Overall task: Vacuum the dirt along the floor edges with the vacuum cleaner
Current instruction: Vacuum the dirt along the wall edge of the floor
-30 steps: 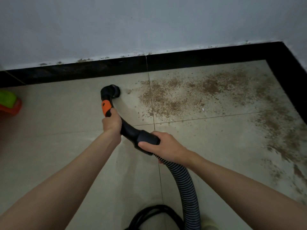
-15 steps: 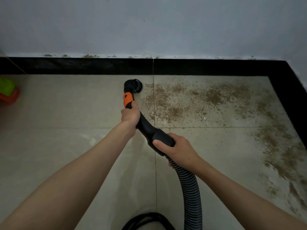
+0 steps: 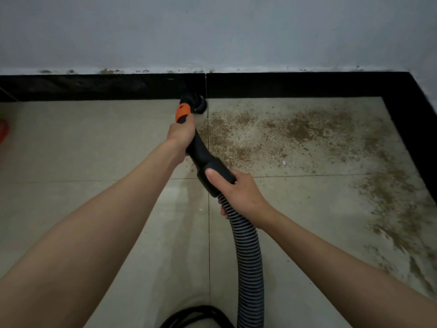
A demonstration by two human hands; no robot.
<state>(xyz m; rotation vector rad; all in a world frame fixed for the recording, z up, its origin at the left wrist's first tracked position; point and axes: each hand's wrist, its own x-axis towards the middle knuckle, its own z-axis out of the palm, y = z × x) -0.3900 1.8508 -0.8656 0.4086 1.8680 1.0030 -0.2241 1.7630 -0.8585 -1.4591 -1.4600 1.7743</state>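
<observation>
Both hands are clenched on the vacuum cleaner's wand: my left hand (image 3: 181, 133) grips the black tube just below the orange collar (image 3: 182, 112), and my right hand (image 3: 236, 190) wraps the thicker black cuff (image 3: 214, 172) where the ribbed hose (image 3: 248, 252) joins. Fingers of both hands curl under the tube, so I cannot see most of them. Beyond my left hand the round brush nozzle (image 3: 197, 102) sits at the floor edge, touching or nearly touching the black skirting (image 3: 94, 87); black on black, its outline is hard to make out there. Past my right hand, the hose runs back toward me and is cut off at the bottom of the view, beside a loop of black cable (image 3: 196, 314) that is also cut off. To the right of both hands, brown dirt (image 3: 295, 129) is scattered over the beige floor tiles (image 3: 82, 143), thickest along the far skirting and down the right-hand edge. Left of my left hand the tiles look mostly free of it. Far to the left, a red object (image 3: 2, 132) is cut off by the frame, too little showing to identify.
</observation>
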